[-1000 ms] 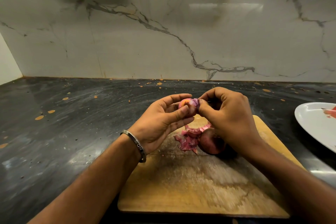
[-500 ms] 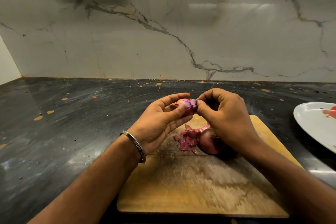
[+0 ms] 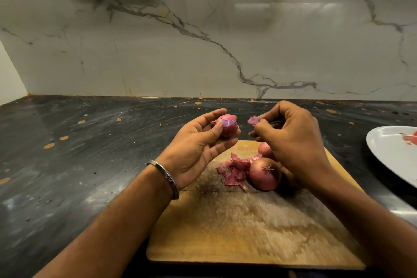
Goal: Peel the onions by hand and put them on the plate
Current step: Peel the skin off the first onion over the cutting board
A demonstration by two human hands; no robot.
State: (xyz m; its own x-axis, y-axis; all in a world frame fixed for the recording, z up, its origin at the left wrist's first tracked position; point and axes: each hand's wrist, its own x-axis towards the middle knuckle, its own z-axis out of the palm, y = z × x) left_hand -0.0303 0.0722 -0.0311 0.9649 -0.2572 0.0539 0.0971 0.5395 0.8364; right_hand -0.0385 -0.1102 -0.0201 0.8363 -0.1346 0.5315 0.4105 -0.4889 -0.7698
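Left hand point(image 3: 198, 142): clamped on onion point(image 3: 228, 125)
Right hand point(image 3: 291, 135): pinching peel scrap point(image 3: 253, 120), 3 o'clock of onion, apart
Plate point(image 3: 388, 149): 3 o'clock, right hand nearer

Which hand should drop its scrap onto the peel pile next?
Right. The right hand pinches a torn peel scrap above the peel pile; the left hand is cradling the onion.

One head-worn wide-angle view, looking forward and down.

The camera sits close above the dark counter point(image 3: 67, 165), facing the marble wall point(image 3: 203, 52) at the far side. The cutting board point(image 3: 248, 232) fills the near centre, both forearms enter from the bottom edge, and a white plate point(image 3: 388, 149) is cut off at the right.
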